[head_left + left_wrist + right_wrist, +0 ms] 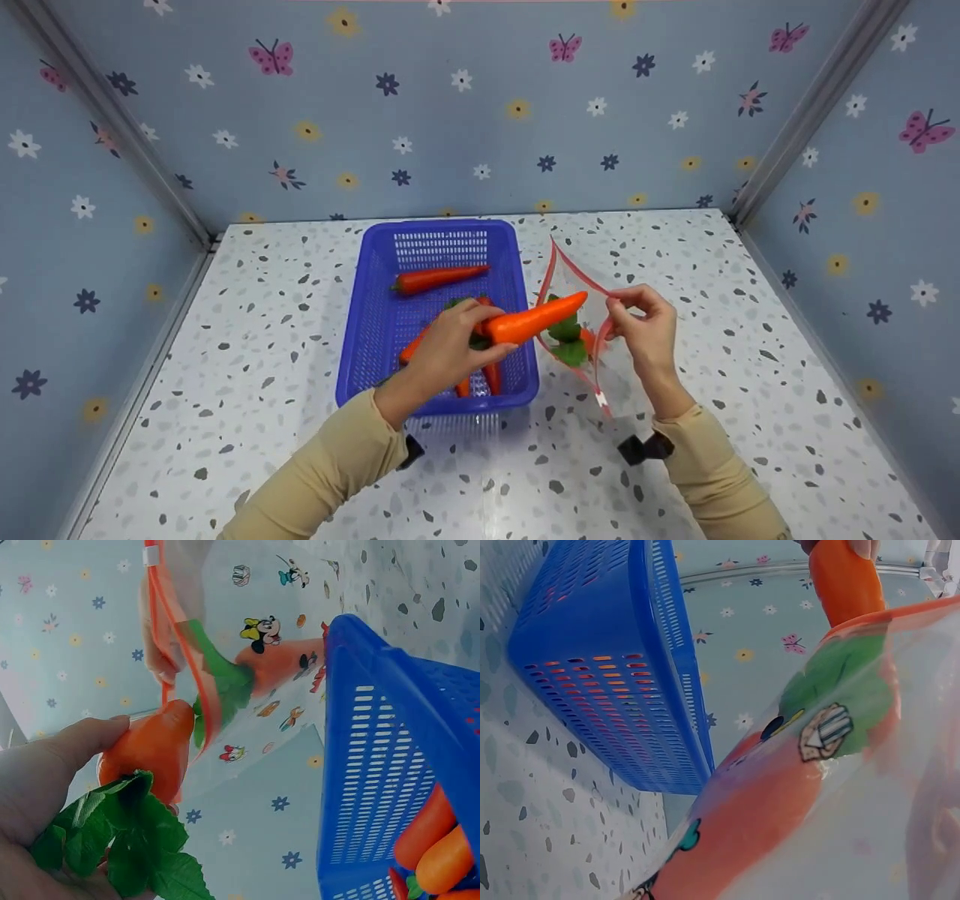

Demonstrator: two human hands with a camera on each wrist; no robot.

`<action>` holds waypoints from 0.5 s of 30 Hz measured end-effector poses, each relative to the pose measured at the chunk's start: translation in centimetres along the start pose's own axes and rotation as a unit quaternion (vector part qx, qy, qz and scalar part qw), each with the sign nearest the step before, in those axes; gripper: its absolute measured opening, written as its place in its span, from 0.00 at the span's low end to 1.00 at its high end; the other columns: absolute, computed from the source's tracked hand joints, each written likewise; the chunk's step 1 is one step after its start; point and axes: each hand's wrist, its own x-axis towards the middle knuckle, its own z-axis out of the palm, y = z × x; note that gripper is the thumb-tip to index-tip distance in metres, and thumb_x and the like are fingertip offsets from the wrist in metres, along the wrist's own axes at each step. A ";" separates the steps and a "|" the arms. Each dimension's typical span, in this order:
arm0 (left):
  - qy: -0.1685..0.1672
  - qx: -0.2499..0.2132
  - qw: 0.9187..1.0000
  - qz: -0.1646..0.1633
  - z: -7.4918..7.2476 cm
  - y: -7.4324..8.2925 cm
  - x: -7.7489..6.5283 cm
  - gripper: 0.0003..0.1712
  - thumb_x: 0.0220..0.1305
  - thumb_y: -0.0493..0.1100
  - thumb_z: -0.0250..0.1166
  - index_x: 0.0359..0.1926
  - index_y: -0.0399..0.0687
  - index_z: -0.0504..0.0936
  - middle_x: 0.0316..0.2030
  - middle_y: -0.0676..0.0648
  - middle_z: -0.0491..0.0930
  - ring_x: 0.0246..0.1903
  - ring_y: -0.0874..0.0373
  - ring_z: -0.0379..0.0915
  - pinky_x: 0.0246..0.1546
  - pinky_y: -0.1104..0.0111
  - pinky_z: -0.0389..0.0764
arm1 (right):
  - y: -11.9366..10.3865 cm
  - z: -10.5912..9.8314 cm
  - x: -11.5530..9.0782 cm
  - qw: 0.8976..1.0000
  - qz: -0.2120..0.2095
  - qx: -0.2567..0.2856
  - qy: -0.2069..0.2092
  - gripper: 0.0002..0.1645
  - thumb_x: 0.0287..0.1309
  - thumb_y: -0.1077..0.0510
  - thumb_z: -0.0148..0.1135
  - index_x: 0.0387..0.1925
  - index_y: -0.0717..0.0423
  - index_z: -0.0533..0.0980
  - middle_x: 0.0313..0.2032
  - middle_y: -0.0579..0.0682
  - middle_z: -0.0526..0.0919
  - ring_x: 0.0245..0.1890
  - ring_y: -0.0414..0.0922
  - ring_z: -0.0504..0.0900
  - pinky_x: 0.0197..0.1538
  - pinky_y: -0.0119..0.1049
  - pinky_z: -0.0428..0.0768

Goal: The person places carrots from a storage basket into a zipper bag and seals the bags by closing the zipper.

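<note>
My left hand (441,346) grips an orange carrot (536,319) near its thick end, with green leaves (135,836) by the palm in the left wrist view. The carrot's tip points right, over the mouth of a clear zip bag (581,271) with a red-orange edge. Finger and thumb of my right hand (646,324) pinch the right side of that edge, and the mouth gapes. Inside the bag lies another carrot (281,664) with green leaves (568,352), seen through the cartoon-printed plastic.
A blue plastic basket (351,319) stands left of the bag. In it lie a long red pepper (442,280) and several other red and orange vegetables, partly hidden by my left hand. Flower-patterned walls (480,112) enclose the speckled table (247,337) at the back and sides.
</note>
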 end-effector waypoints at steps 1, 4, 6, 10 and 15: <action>-0.004 0.002 1.000 0.000 0.2 -0.1 0.1 0.24 0.50 0.51 0.66 0.46 0.43 0.77 0.34 0.49 0.72 0.32 0.58 0.67 0.35 0.69 0.72 | 0.0 0.0 0.0 1.000 -0.002 -0.001 -0.002 0.05 0.50 0.72 0.56 0.31 0.73 0.74 0.21 0.56 0.72 0.10 0.44 0.72 0.15 0.34 0.75; -0.012 0.003 1.000 -0.001 0.8 -0.3 0.2 0.23 0.50 0.50 0.66 0.45 0.43 0.78 0.32 0.50 0.71 0.32 0.58 0.67 0.33 0.69 0.72 | 0.0 0.1 -0.1 1.000 -0.010 -0.008 -0.004 0.04 0.51 0.71 0.57 0.31 0.70 0.75 0.22 0.56 0.72 0.10 0.44 0.72 0.15 0.33 0.75; -0.017 0.006 1.000 0.001 1.2 -0.5 0.4 0.22 0.50 0.50 0.66 0.45 0.43 0.78 0.32 0.50 0.70 0.31 0.58 0.66 0.33 0.69 0.71 | 1.9 -0.5 0.4 1.000 -0.017 0.012 -0.015 0.04 0.51 0.69 0.57 0.31 0.67 0.76 0.23 0.56 0.72 0.11 0.44 0.73 0.17 0.33 0.75; -0.023 0.013 1.000 0.001 1.8 -0.7 0.7 0.22 0.50 0.50 0.67 0.44 0.42 0.78 0.30 0.50 0.70 0.30 0.58 0.65 0.32 0.69 0.70 | 2.7 -0.6 0.5 0.999 -0.030 0.032 -0.018 0.04 0.51 0.67 0.58 0.30 0.65 0.77 0.23 0.57 0.73 0.10 0.46 0.73 0.16 0.33 0.76; -0.045 0.034 0.998 -0.025 2.4 -1.0 1.1 0.25 0.50 0.53 0.65 0.46 0.43 0.78 0.30 0.51 0.69 0.30 0.58 0.64 0.33 0.70 0.69 | 0.8 0.1 0.0 1.000 -0.018 0.015 -0.003 0.04 0.51 0.70 0.57 0.30 0.70 0.76 0.22 0.58 0.72 0.10 0.47 0.73 0.16 0.35 0.76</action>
